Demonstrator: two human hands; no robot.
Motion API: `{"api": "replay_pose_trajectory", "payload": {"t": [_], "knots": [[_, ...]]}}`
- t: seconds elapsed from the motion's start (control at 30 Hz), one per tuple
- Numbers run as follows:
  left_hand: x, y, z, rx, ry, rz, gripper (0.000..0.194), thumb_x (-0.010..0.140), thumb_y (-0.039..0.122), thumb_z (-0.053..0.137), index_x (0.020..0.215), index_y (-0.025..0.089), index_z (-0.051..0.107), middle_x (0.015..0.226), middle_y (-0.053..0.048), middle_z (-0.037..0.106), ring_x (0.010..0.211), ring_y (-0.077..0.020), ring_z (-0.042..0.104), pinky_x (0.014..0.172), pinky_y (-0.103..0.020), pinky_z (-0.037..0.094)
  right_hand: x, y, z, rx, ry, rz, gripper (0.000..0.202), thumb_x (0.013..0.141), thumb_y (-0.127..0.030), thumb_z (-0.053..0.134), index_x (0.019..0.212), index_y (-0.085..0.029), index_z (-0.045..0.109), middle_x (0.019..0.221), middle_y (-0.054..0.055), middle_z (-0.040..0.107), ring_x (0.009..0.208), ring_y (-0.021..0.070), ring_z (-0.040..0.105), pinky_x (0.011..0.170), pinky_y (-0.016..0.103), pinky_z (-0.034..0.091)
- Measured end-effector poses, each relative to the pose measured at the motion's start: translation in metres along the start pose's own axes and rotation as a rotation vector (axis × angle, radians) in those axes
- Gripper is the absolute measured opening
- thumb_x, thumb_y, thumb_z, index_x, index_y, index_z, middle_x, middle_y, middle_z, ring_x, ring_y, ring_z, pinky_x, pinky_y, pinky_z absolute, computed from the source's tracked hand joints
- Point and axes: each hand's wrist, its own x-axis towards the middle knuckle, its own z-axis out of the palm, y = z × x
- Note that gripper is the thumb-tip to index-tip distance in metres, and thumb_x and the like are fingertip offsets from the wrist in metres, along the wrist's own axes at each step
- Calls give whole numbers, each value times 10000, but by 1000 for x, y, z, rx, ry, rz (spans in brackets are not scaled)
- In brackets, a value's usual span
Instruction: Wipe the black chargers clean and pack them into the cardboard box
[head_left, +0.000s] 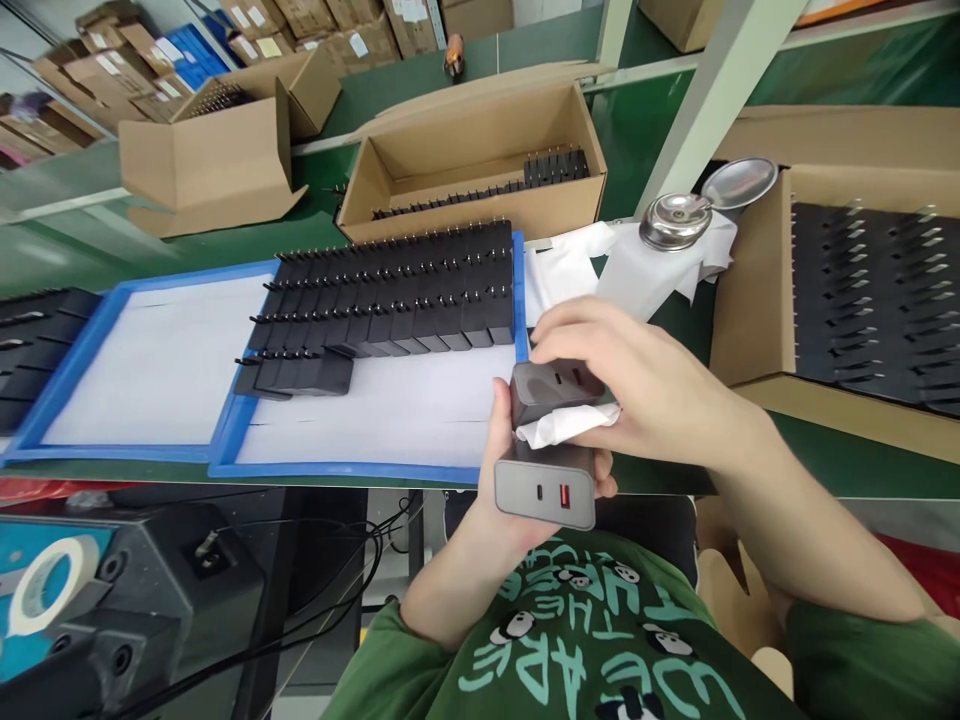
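Observation:
Two dark grey chargers are between my hands at the tray's right edge. The lower charger, its port face with a red port towards me, rests in my left hand, whose fingers wrap round it. Just above it, the upper charger lies against my left thumb. My right hand curls over the upper charger and pinches a white cloth between the two chargers. Rows of black chargers with metal prongs up stand in the blue-edged tray left of my hands.
Behind the tray is an open cardboard box with more chargers. A metal dispenser with its lid up sits on white cloths. At the right stands a box of pronged chargers; at the left, another tray.

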Motion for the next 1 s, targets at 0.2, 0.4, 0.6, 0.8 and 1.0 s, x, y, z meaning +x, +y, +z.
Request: {"api": "replay_pose_trajectory", "payload": {"t": [0.2, 0.4, 0.6, 0.8, 1.0], "knots": [[8, 0, -8, 126, -87, -49, 860, 598, 987, 593, 729, 140, 670, 600, -78, 608, 559, -209, 624, 524, -304, 501, -6, -4, 10, -25, 202, -116, 128, 994, -249, 571, 1105, -232, 631, 1033, 65, 742, 977, 213, 720, 796, 327, 596], [8, 1, -8, 203, -61, 96, 812, 608, 949, 645, 835, 169, 664, 709, -27, 574, 559, -169, 578, 517, -299, 493, -12, -1, 5, 178, 416, 377, 152, 994, -208, 584, 914, -236, 709, 718, -32, 712, 510, 101, 594, 468, 260, 438], [-12, 10, -19, 739, -1, 652, 596, 565, 412, 989, 1040, 238, 674, 922, -27, 688, 805, -200, 636, 711, -276, 486, -13, -1, -22, 266, 609, 558, 125, 851, -201, 788, 762, -210, 700, 657, -32, 581, 606, 108, 485, 565, 297, 348], [-14, 12, -19, 982, -26, 783, 609, 572, 234, 984, 1109, 255, 698, 1030, -26, 705, 949, -233, 644, 866, -306, 480, -10, -29, -19, 168, 115, 254, 135, 943, -116, 635, 975, -209, 728, 840, 23, 618, 736, 129, 584, 627, 266, 470], [-14, 12, -26, 927, -22, 813, 647, 525, 202, 993, 1105, 261, 712, 950, -10, 710, 835, -208, 646, 773, -286, 489, -23, -33, -17, 182, -33, -41, 311, 1013, -182, 520, 1308, -123, 602, 972, 86, 639, 897, 179, 594, 849, 330, 528]]}}
